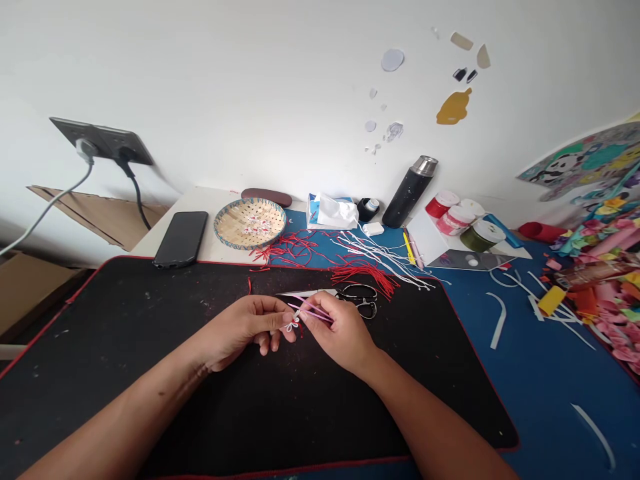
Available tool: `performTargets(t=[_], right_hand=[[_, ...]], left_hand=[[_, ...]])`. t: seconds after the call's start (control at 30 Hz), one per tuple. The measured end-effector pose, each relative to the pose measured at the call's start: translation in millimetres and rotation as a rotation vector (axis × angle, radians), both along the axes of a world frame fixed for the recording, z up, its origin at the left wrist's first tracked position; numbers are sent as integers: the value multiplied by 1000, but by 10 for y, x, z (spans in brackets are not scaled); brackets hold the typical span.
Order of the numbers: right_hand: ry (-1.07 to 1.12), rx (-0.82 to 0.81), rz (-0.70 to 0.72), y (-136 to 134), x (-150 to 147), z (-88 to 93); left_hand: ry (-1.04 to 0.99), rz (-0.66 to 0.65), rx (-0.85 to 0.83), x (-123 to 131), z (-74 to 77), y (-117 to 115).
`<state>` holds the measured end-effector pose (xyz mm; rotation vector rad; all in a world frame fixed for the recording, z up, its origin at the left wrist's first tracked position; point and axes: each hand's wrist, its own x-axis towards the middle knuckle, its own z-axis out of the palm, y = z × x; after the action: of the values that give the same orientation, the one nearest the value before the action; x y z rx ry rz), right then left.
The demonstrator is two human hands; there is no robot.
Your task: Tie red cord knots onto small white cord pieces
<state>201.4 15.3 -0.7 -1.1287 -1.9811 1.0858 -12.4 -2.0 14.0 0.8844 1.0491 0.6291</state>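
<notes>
Where the black mat (320, 413) spreads on the near side of the scissors (320, 291), the left hand (250, 325) pinches a small white cord knot (291, 327) between thumb and fingers. Its thin loops show just in front of the scissors' blades, with a bit of red beside them. The right hand (345, 330), nearer than the scissors' handles and partly covering them, grasps purple tweezers (316, 309), their prongs apart and pointing left; whether its fingertips also grip the knot, I cannot tell.

Just beyond the scissors' handles lies a bundle of red cords (367, 275), with white cords (387, 257) fanned out past it. Well left of the scissors and farther back, a dark phone (181, 239) rests partly over the mat's edge. Behind the scissors to the left stands a woven basket (218, 227) holding small white-and-red pieces (260, 225). A tissue box (316, 220) sits straight back from the scissors. Back and to their right, a black flask (409, 193) stands near spools (483, 237) of red, pink and green.
</notes>
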Motion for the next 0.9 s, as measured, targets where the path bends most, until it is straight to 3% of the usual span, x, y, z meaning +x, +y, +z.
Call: performTargets(t=[0.9], right_hand=[[-134,169,70,-17,13,-61]], left_hand=[[51,-9,-48,13,-23,9]])
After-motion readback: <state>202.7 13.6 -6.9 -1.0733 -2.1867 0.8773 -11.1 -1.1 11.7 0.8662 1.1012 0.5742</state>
